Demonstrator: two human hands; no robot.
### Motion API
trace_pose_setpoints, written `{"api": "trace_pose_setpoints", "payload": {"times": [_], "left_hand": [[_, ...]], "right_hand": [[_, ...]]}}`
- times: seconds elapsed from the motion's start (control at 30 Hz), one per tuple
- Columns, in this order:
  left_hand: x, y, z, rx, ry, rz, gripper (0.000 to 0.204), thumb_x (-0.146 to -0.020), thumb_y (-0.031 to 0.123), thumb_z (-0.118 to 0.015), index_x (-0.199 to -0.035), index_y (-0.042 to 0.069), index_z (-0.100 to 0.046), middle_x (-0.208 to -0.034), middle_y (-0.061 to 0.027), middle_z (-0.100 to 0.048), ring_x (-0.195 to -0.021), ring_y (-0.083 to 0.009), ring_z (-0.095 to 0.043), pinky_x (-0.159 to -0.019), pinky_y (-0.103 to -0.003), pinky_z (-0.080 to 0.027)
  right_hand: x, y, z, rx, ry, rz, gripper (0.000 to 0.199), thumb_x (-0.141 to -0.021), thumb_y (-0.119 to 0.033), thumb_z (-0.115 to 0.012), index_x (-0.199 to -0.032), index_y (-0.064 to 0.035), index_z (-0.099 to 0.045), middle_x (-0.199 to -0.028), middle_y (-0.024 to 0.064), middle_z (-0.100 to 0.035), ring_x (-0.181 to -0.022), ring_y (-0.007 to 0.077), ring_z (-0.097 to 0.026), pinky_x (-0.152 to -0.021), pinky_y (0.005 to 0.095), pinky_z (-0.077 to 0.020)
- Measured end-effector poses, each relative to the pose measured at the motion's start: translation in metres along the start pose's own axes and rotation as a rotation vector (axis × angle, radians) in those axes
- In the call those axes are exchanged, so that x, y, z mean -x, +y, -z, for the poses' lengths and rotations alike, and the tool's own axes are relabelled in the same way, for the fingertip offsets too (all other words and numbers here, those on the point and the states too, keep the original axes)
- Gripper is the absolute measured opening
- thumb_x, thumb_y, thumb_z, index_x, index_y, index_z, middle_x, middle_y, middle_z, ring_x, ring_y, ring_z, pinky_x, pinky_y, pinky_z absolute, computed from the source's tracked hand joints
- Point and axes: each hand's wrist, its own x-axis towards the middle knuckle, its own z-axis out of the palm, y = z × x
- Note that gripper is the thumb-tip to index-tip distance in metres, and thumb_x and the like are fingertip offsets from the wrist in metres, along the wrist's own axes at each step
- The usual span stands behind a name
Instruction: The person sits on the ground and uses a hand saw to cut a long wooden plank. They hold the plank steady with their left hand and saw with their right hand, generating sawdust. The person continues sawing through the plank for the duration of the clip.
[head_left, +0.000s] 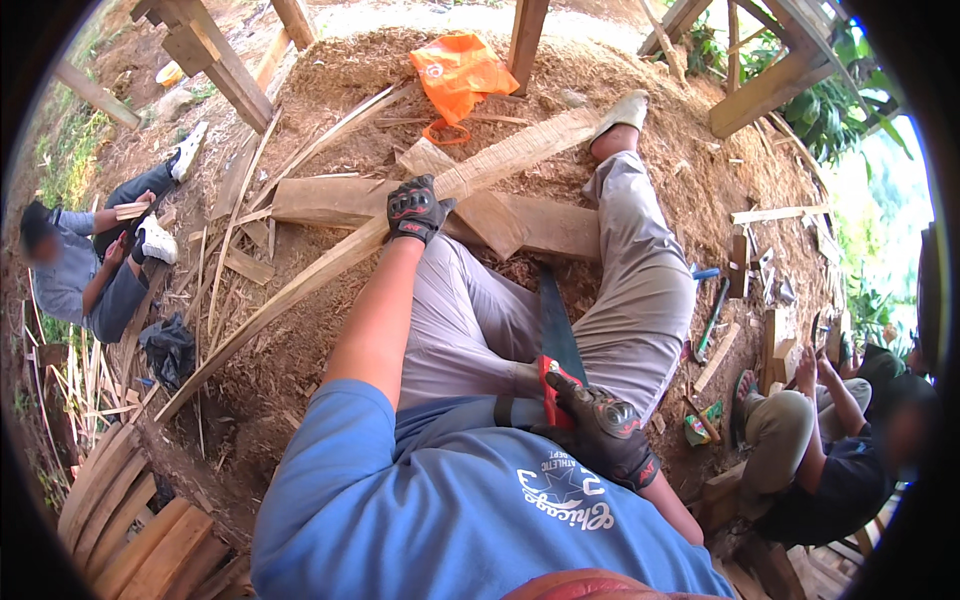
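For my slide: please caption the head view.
Gloved left hand steadies a long plank; right hand grips a saw.

Left hand [415, 210] outstretched, right hand [600, 430] seemingly clenched.

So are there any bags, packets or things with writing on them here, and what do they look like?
Crumpled orange plastic bag with handles: lies on the sawdust mound at the top, a pale round mark on it.
Small green and yellow packet: on the ground at the right, beside a seated person's foot; shape hard to tell.
Blue shirt: on the person, with a white star and lettering print.
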Motion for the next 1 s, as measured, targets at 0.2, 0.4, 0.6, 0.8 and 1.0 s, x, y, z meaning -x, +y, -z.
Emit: {"api": "trace_pose_setpoints", "payload": {"times": [0.2,0.4,0.6,0.8,1.0], "left_hand": [[-0.002,-0.002,0.008,-0.009,-0.148,0.026,0.072,-0.087,0.057,-0.083,-0.14,0.011,-0.068,-0.134,-0.0178,-0.075,-0.125,-0.0367,-0.071,-0.107,-0.051,-0.055],[-0.005,-0.002,0.012,-0.026,-0.143,0.043,0.066,-0.089,0.056,-0.082,-0.137,0.012,-0.068,-0.134,-0.0178,-0.075,-0.126,-0.0367,-0.071,-0.106,-0.051,-0.056],[-0.032,0.004,0.015,-0.026,-0.414,0.184,0.061,-0.087,0.056,-0.079,-0.131,0.016,-0.072,-0.132,-0.0136,-0.078,-0.123,-0.0352,-0.075,-0.102,-0.049,-0.06],[-0.027,0.004,-0.002,0.03,-0.245,0.085,0.06,-0.082,0.048,-0.084,-0.13,0.014,-0.073,-0.127,-0.0166,-0.079,-0.12,-0.0375,-0.075,-0.103,-0.05,-0.059],[-0.017,0.001,0.01,0.051,-0.245,0.107,0.062,-0.083,0.045,-0.086,-0.134,0.014,-0.068,-0.133,-0.0163,-0.076,-0.125,-0.0354,-0.073,-0.104,-0.049,-0.059]], "right_hand": [[0.014,-0.01,0.019,-0.311,0.051,-0.262,0.087,-0.09,-0.042,-0.089,-0.16,-0.0041,-0.054,-0.132,0.0254,-0.072,-0.122,0.0379,-0.073,-0.104,0.0479,-0.0567],[0.016,0.008,0.006,-0.296,0.188,-0.284,0.082,-0.087,-0.011,-0.083,-0.163,-0.0137,-0.053,-0.112,0.0141,-0.079,-0.098,0.0227,-0.079,-0.089,0.04,-0.0609],[-0.008,0.063,0.096,-1.164,0.524,-0.266,0.066,-0.102,-0.015,-0.071,-0.158,0.01,-0.049,-0.093,0.0024,-0.066,-0.078,0.0101,-0.062,-0.074,0.0262,-0.0525],[0.025,0.029,0.132,-0.988,0.587,-0.398,0.049,-0.107,-0.014,-0.069,-0.149,0.0069,-0.06,-0.082,-0.0029,-0.063,-0.059,0.0048,-0.052,-0.053,0.0226,-0.0403],[0.041,0.008,0.111,-0.524,0.698,-0.1,0.06,-0.099,0.001,-0.064,-0.158,0.001,-0.058,-0.118,0.0051,-0.074,-0.082,0.0038,-0.062,-0.069,0.021,-0.0482]]}}
